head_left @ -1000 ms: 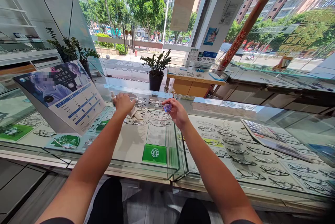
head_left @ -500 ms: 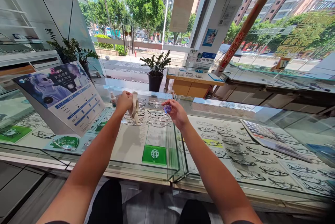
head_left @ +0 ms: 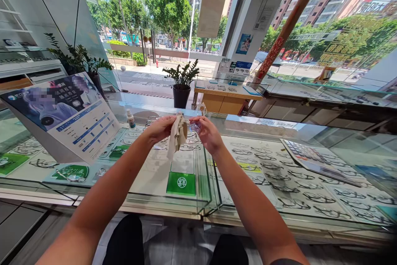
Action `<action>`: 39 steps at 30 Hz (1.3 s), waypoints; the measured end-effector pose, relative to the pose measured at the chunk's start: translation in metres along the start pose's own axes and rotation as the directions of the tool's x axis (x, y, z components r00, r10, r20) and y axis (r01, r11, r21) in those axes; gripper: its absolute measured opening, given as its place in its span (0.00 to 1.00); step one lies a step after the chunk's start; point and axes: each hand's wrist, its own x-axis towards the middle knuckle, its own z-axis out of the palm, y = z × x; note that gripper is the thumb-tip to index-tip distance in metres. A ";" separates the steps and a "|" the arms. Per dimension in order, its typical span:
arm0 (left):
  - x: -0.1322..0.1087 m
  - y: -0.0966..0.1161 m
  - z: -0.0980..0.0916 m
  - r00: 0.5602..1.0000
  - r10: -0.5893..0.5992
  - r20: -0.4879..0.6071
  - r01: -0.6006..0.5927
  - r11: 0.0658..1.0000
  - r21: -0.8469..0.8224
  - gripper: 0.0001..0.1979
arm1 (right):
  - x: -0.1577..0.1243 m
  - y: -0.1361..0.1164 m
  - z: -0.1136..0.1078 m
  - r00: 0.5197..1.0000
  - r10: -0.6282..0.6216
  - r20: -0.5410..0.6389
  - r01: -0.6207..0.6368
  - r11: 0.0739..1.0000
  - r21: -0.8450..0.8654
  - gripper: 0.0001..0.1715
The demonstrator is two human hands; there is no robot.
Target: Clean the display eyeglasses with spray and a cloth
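Above the glass display counter [head_left: 149, 182], my left hand [head_left: 161, 127] is closed on a beige cloth [head_left: 178, 134], which hangs down in loose folds. Close to its right, my right hand [head_left: 208, 132] pinches a pair of glasses [head_left: 195, 126] with clear lenses; a lens with a purple sheen faces the cloth. Part of the frame rises behind my fingers, and the rest is hidden by them. Whether cloth and lens touch, I cannot tell. Rows of spectacle frames lie under the glass below both hands.
A small spray bottle [head_left: 130, 118] stands left of my hands, beside a large printed display card [head_left: 66, 118]. A potted plant [head_left: 181, 85] is behind the counter. A calculator-like keypad device [head_left: 316, 161] lies at the right. A green card [head_left: 181, 182] sits near the front edge.
My left hand has moved right with the cloth, from near the spray bottle to beside the glasses. My right hand has stayed almost in place, still holding the glasses.
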 end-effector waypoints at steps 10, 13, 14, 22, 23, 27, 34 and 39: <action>-0.008 -0.007 0.018 0.978 -0.125 0.164 0.154 0.972 -0.180 0.25 | 0.000 0.002 0.001 1.000 0.002 0.014 -0.001 0.999 -0.035 0.13; -0.010 -0.006 0.020 0.976 -0.107 0.189 0.139 0.976 -0.165 0.27 | 0.000 0.003 0.001 1.000 -0.003 0.004 0.004 0.998 -0.061 0.15; -0.011 -0.005 0.021 0.975 -0.104 0.198 0.136 0.978 -0.156 0.29 | 0.000 0.003 0.001 1.000 -0.006 -0.001 0.006 0.998 -0.070 0.15; -0.010 -0.010 0.025 0.977 -0.102 0.185 0.120 0.989 -0.088 0.31 | -0.002 0.007 0.006 0.999 0.050 0.017 -0.048 0.996 -0.070 0.20; -0.010 -0.011 0.025 0.976 -0.107 0.187 0.124 0.989 -0.084 0.32 | -0.002 0.008 0.007 0.998 0.057 0.016 -0.056 0.996 -0.072 0.20; -0.010 -0.012 0.024 0.972 -0.093 0.216 0.117 0.988 -0.101 0.30 | -0.002 0.011 0.006 0.998 0.059 0.009 -0.058 0.994 -0.088 0.20; -0.012 -0.009 0.028 0.974 -0.073 0.215 0.104 0.985 -0.138 0.30 | 0.000 0.011 0.003 0.998 0.053 -0.021 -0.054 0.998 -0.043 0.21; -0.014 -0.013 0.036 0.962 -0.063 0.265 0.098 0.988 -0.121 0.30 | -0.001 0.013 0.004 0.992 0.123 0.003 -0.122 0.992 -0.014 0.25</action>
